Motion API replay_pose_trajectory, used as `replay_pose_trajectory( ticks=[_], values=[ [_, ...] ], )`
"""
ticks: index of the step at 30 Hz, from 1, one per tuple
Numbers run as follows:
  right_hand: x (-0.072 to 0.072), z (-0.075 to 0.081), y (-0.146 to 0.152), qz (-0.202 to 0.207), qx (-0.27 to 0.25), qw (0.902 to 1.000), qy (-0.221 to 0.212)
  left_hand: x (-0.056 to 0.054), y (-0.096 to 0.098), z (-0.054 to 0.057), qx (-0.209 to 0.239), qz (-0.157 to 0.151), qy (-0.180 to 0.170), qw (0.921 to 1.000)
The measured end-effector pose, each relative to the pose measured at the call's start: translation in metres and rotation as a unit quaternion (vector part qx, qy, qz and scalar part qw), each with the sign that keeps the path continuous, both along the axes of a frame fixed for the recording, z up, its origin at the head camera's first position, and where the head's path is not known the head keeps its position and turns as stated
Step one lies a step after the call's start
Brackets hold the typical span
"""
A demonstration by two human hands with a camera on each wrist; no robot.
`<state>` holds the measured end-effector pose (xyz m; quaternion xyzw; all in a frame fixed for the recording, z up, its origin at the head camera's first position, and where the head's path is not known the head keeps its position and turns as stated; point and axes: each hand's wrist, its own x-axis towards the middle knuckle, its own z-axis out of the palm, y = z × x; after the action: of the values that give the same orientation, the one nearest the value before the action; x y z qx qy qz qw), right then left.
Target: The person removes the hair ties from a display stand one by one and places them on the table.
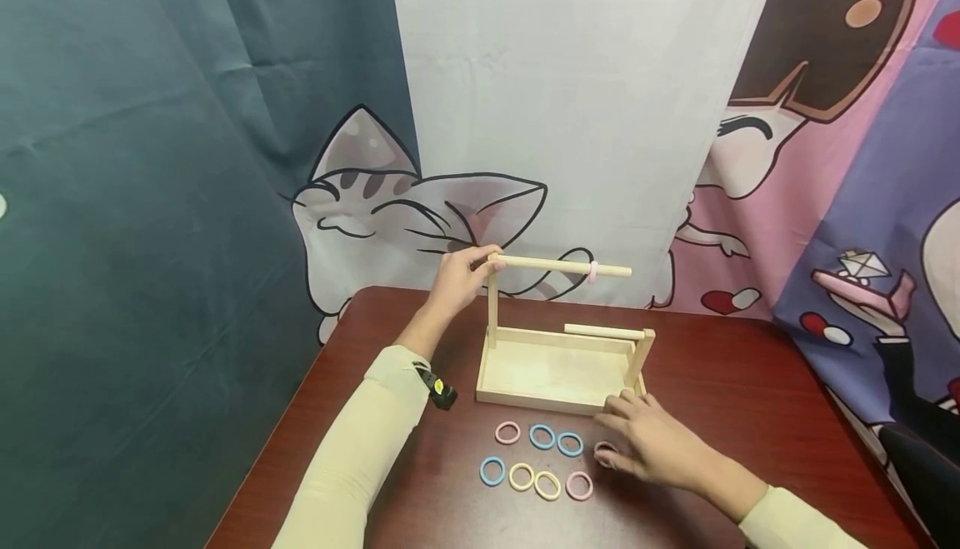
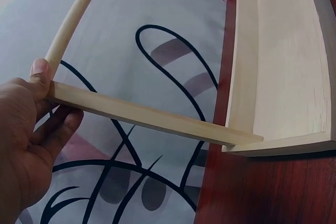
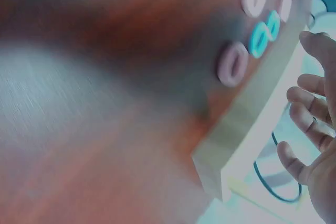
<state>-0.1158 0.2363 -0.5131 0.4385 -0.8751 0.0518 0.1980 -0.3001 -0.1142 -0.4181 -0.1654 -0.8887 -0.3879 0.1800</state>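
A pale wooden stand [image 1: 555,366] with a tray base, two posts and two horizontal rods is on the table. My left hand [image 1: 463,276] grips the top corner of the tall left post [image 2: 142,113], thumb against the upper rod [image 2: 73,22]. One pink ring [image 1: 592,272] hangs on that upper rod. My right hand [image 1: 652,441], fingers loosely spread and holding nothing, hovers in front of the tray's right end, over a pink ring [image 3: 232,64] that lies on the table. The thumb partly covers this ring in the head view.
In front of the tray lie more rings: pink [image 1: 507,432], blue [image 1: 542,436] and yellow [image 1: 521,476]. The lower rod [image 1: 603,331] points left from the short right post [image 1: 640,357]. A printed curtain [image 1: 525,116] hangs behind the reddish table [image 1: 735,382].
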Motion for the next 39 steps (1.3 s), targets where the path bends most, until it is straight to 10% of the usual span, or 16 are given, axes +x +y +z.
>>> replay_pose_trajectory(
  ticks=[16, 39],
  values=[
    [-0.058, 0.055, 0.027, -0.067, -0.133, 0.9886, -0.021, 0.0, 0.002, 0.0, -0.01, -0.01, 0.028, 0.9995],
    [-0.108, 0.096, 0.038, -0.173, -0.126, 0.9759, -0.042, -0.005, 0.001, 0.002, 0.002, -0.008, 0.025, 0.9997]
  ],
)
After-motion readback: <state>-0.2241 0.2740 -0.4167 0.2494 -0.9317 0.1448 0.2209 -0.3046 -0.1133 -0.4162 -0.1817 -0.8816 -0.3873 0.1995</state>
